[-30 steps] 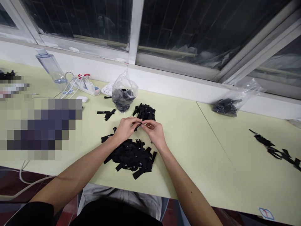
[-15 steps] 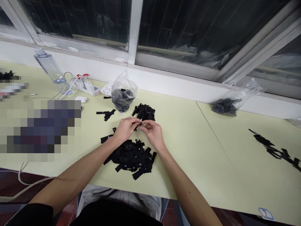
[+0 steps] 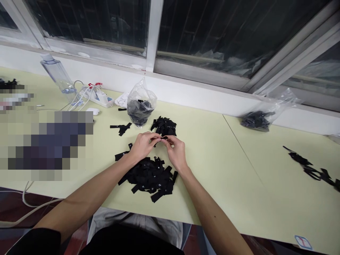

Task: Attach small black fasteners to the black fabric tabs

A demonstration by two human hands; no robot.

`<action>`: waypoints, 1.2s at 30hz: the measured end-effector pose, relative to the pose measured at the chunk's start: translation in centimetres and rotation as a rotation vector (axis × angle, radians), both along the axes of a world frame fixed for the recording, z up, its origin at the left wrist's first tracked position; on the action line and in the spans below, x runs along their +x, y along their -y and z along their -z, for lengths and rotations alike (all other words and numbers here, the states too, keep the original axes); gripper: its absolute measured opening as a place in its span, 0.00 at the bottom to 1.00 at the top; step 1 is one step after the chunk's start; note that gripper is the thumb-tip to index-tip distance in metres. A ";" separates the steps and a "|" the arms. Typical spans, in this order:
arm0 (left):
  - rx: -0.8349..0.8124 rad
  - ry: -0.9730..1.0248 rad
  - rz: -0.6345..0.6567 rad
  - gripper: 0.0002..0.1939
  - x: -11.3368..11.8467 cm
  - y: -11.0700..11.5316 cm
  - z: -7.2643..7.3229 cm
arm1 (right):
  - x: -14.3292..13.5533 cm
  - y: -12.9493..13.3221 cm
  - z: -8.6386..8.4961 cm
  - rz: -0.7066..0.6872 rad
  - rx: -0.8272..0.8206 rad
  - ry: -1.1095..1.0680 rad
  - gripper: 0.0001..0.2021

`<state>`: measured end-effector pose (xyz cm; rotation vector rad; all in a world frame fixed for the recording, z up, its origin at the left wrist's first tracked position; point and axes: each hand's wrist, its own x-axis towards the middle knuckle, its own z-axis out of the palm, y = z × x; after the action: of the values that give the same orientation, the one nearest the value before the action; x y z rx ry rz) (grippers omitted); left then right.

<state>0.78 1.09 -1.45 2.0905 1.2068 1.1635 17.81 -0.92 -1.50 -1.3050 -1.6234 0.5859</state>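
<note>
My left hand (image 3: pixel 143 145) and my right hand (image 3: pixel 175 150) meet fingertip to fingertip, both pinching a small black fabric strip (image 3: pixel 164 137). Much of the strip is hidden by the fingers. Below them spreads a large heap of black fabric strips (image 3: pixel 150 177), some with small white letters such as M. Just beyond my fingers lies a smaller pile of black strips (image 3: pixel 164 125). A tiny black ring (image 3: pixel 155 157) rests at the top of the large heap.
Behind stands a clear plastic bag (image 3: pixel 141 108) with black pieces inside; another bag (image 3: pixel 257 120) lies far right. Loose black strips (image 3: pixel 122 128) are at left, near a power strip (image 3: pixel 102 99) with cables and a tilted clear bottle (image 3: pixel 58 76). More black straps (image 3: pixel 313 170) lie at right.
My right fingers have shifted slightly and curl closer to the left fingertips, and more of the strip shows above them. The whole view has moved a little.
</note>
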 end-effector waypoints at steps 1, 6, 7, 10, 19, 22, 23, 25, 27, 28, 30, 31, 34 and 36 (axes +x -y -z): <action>-0.002 0.000 0.001 0.08 0.0 0.0 0.0 | 0.0 0.0 0.0 0.008 0.000 0.002 0.11; -0.018 -0.015 0.012 0.08 0.0 0.0 -0.2 | -0.1 0.0 0.0 0.016 0.008 0.016 0.10; -0.021 -0.018 0.014 0.08 0.0 0.0 -0.2 | -0.1 0.0 -0.1 0.008 0.007 0.022 0.09; -0.025 -0.026 0.019 0.08 0.0 0.0 -0.1 | 0.0 0.1 -0.1 -0.011 -0.011 0.041 0.09; -0.031 -0.046 0.069 0.09 0.1 0.0 0.0 | -0.3 0.2 -0.1 -0.011 -0.042 0.056 0.11; -0.027 -0.050 0.073 0.09 0.1 0.0 0.1 | -0.3 0.2 -0.1 -0.020 -0.033 0.058 0.10; -0.023 -0.048 0.067 0.08 0.1 0.0 0.1 | -0.3 0.2 -0.1 -0.024 -0.032 0.058 0.09; -0.008 -0.033 0.055 0.08 0.1 -0.1 0.1 | -0.3 0.2 -0.1 -0.027 -0.032 0.059 0.08; 0.007 -0.004 0.052 0.07 0.0 -0.1 0.1 | -0.3 0.2 0.0 -0.025 -0.029 0.066 0.08; 0.009 0.014 0.053 0.07 0.0 -0.1 0.1 | -0.3 0.2 0.0 -0.022 -0.024 0.069 0.08; 0.001 0.052 0.050 0.07 0.1 0.0 0.1 | -0.2 0.2 0.0 -0.018 -0.011 0.076 0.08; -0.007 0.071 0.045 0.07 0.1 0.0 0.1 | -0.2 0.2 0.0 -0.016 -0.005 0.077 0.08; -0.020 0.119 0.043 0.07 0.1 0.1 0.0 | -0.2 0.3 -0.1 -0.018 0.005 0.060 0.08; -0.015 0.141 0.058 0.08 0.1 0.2 0.0 | -0.2 0.3 -0.1 -0.031 0.005 0.034 0.08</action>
<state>0.85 0.92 -1.45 1.9832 1.0802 1.2485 17.64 -1.27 -1.42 -1.2942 -1.6749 0.5804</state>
